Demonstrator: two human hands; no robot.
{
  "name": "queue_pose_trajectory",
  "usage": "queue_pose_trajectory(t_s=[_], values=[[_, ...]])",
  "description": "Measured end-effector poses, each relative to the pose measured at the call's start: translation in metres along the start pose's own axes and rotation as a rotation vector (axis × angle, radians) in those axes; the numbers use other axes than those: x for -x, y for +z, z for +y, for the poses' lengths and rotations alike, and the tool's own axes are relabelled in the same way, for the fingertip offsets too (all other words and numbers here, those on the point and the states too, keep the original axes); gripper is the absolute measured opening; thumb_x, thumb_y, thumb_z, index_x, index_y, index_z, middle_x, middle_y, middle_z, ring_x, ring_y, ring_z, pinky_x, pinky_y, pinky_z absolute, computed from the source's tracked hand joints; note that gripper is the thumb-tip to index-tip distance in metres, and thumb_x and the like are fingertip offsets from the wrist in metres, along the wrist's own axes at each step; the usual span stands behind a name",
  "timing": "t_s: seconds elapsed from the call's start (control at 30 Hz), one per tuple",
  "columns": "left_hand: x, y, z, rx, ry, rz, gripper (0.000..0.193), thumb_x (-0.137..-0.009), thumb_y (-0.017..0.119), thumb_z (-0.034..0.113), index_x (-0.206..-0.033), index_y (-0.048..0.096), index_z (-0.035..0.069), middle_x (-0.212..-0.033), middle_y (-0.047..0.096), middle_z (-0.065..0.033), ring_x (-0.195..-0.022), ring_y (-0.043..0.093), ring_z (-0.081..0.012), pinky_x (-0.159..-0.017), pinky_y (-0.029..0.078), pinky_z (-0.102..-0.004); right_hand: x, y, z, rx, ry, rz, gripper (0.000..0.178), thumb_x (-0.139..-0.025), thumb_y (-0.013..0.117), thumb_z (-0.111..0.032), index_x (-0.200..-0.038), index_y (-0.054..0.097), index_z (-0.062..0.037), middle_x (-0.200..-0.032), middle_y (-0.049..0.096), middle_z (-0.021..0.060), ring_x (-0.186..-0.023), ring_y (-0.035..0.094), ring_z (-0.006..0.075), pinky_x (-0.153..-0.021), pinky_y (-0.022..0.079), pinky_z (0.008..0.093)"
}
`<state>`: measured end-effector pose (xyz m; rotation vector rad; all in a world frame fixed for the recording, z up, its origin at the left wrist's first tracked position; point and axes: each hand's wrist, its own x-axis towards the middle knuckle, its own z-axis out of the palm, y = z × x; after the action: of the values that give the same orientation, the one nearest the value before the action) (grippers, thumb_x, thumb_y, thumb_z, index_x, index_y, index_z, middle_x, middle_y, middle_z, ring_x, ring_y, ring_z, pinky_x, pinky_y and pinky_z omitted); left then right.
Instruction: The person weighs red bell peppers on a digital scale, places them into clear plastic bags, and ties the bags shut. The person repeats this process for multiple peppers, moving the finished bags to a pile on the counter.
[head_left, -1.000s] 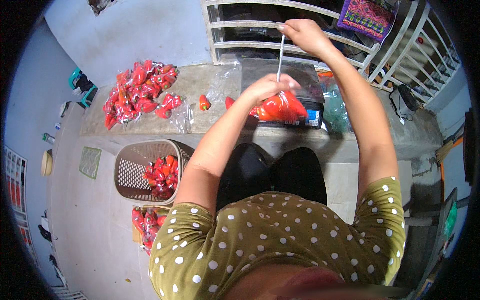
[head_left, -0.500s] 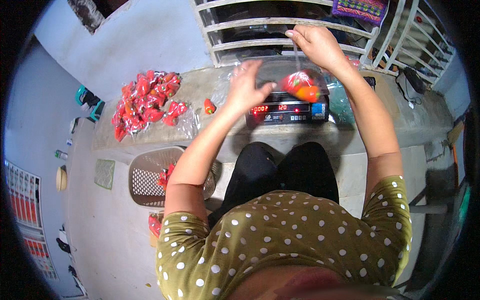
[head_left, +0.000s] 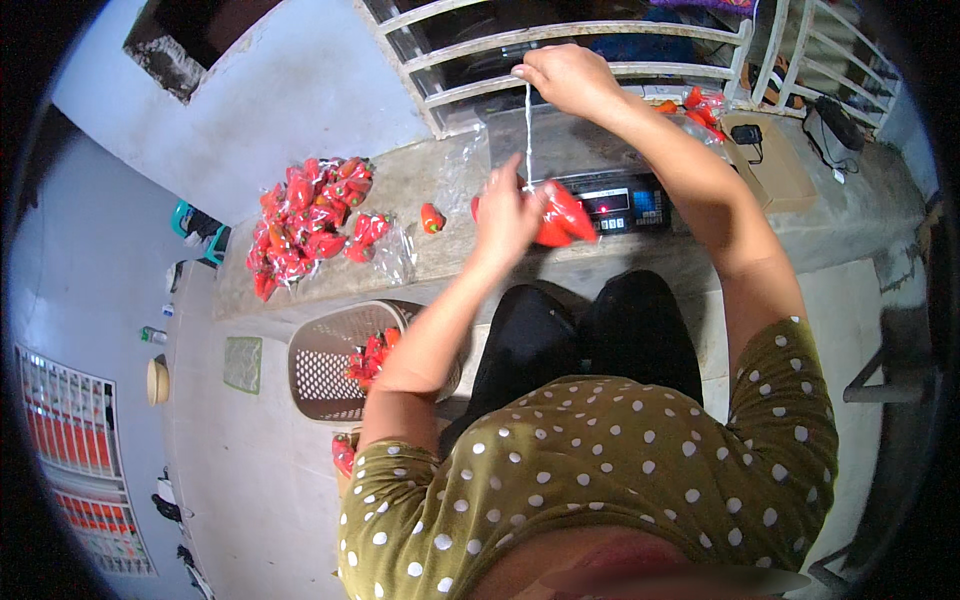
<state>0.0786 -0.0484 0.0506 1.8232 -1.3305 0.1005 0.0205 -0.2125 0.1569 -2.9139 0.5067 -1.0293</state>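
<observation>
My right hand [head_left: 572, 78] is raised near the white railing, its fingers pinching the top of a clear plastic bag. The bag's neck [head_left: 529, 130] is twisted into a tight white cord. Below it hang red peppers [head_left: 567, 216] inside the bag, in front of the scale. My left hand [head_left: 508, 218] closes around the base of the twisted neck, thumb and fingers on either side; it hides some of the peppers, and its fingers are slightly blurred. The black digital scale [head_left: 618, 222], with a lit display, is partly covered by the bag.
Many bagged red peppers [head_left: 305, 215] are heaped on the concrete ledge [head_left: 420, 262] at left. A loose pepper [head_left: 432, 218] lies nearer. A plastic basket [head_left: 310, 385] with peppers stands below. More peppers [head_left: 705, 105], a black adapter [head_left: 746, 133] and cardboard [head_left: 785, 170] lie at right.
The bag of peppers has moved left off the scale and its neck is now tightly twisted. My left hand has come down onto the bag; my right hand has shifted left.
</observation>
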Motion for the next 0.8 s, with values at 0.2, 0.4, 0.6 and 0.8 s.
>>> queue_pose_trajectory(t_s=[0.2, 0.4, 0.6, 0.8], values=[[0.069, -0.016, 0.065, 0.397, 0.251, -0.570, 0.069, -0.063, 0.070, 0.011, -0.123, 0.036, 0.003, -0.101, 0.053, -0.0146, -0.085, 0.052, -0.0220, -0.074, 0.043, -0.0349, 0.016, -0.011, -0.016, 0.013, -0.108, 0.070, 0.027, -0.083, 0.047, -0.031, -0.075, 0.058, -0.0076, -0.075, 0.060, 0.0130, -0.072, 0.058, 0.0325, -0.061, 0.045, 0.0441], [-0.050, -0.014, 0.006, -0.107, 0.394, 0.221, 0.057, -0.069, 0.067, 0.015, -0.118, 0.043, 0.001, -0.104, 0.050, -0.0180, -0.092, 0.050, -0.0274, -0.075, 0.042, -0.0354, 0.024, -0.046, -0.014, -0.012, -0.078, 0.061, 0.030, -0.082, 0.048, -0.034, -0.074, 0.059, -0.0073, -0.072, 0.059, 0.0155, -0.070, 0.058, 0.0352, -0.061, 0.045, 0.0451], [-0.056, -0.017, 0.003, -0.034, 0.132, -0.310, 0.023, -0.077, 0.061, 0.025, -0.080, 0.061, 0.003, -0.064, 0.057, -0.0111, -0.057, 0.056, -0.0183, -0.057, 0.043, -0.0329, 0.035, -0.035, 0.022, -0.129, -0.071, 0.131, 0.032, -0.085, 0.048, -0.033, -0.071, 0.054, -0.0048, -0.066, 0.057, 0.0117, -0.060, 0.055, 0.0306, -0.053, 0.043, 0.0377], [-0.051, -0.030, -0.003, 0.233, -0.274, -0.255, 0.020, -0.081, 0.058, 0.020, -0.077, 0.060, 0.000, -0.059, 0.059, -0.0053, -0.051, 0.054, -0.0119, -0.049, 0.042, -0.0272, 0.102, -0.028, -0.018, -1.238, 0.408, -0.250, 0.026, -0.089, 0.042, -0.026, -0.075, 0.050, -0.0061, -0.066, 0.050, 0.0003, -0.059, 0.049, 0.0098, -0.059, 0.041, 0.0234]])
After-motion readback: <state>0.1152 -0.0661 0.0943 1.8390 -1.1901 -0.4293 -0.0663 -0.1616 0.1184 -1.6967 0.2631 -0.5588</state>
